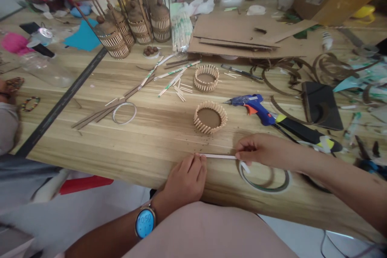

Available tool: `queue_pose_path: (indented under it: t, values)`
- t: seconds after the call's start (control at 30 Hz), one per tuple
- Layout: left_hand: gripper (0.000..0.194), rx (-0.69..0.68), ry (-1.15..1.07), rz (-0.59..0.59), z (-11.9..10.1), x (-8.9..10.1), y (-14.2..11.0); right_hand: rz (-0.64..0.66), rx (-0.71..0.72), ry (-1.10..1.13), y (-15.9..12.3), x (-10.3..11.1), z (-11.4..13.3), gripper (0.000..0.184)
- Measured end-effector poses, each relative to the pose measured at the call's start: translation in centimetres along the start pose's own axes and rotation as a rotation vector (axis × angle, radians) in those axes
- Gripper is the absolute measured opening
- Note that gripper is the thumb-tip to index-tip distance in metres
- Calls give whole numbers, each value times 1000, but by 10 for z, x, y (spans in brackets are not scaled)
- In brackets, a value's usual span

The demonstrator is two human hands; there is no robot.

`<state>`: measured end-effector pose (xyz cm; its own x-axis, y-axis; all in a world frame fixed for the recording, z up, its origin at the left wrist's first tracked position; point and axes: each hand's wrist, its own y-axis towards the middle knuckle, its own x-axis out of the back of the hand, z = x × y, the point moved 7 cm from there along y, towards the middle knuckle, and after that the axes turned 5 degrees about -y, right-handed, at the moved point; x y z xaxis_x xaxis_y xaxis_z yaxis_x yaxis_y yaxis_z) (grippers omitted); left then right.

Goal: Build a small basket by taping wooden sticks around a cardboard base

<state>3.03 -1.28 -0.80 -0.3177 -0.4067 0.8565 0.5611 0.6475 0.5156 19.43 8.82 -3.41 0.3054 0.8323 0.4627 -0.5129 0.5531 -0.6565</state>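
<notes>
A narrow white strip (220,156) lies taut along the table's front edge. Its left end is under the closed fingertips of my left hand (188,175), which rests on the wood. My right hand (252,149) pinches the other end, its fingers curled together. Just below that hand lies a thin ring-shaped roll (282,183), pale and grey-green, with a loose white end (245,167) curling up. Beyond my hands stand two round pieces walled with short wooden sticks, a nearer one (210,117) and a farther one (207,78).
A blue glue gun (252,105) lies right of the nearer round piece, with a black phone (322,105) past it. Stick-walled lanterns (111,38) stand at the back left, beside cardboard sheets (236,34). A white ring (124,113) and brown strips lie left. Another person's arm (7,123) is at the far left.
</notes>
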Motion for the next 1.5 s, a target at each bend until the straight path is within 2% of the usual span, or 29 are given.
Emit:
queue_pose_path:
  t: [0.33, 0.67, 0.87, 1.1, 1.3, 1.5]
  values:
    - [22, -6, 14, -2, 0, -2, -2, -56, -29, -105, 2, -1, 0, 28]
    - [22, -2, 0, -14, -1, -1, 0, -101, -100, -360, 1, 1, 9, 21]
    - [23, 1, 8, 14, -1, -3, 0, -111, -134, -416, -3, 1, 13, 18]
    - [22, 3, 7, -11, -1, -2, -1, -118, -166, -447, -7, 0, 17, 18]
    - [24, 8, 3, 29, -1, -6, 0, -186, -178, -640, -5, -2, 18, 16]
    - [26, 50, -34, 74, 6, -2, 0, -181, -205, -645, -3, -1, 24, 16]
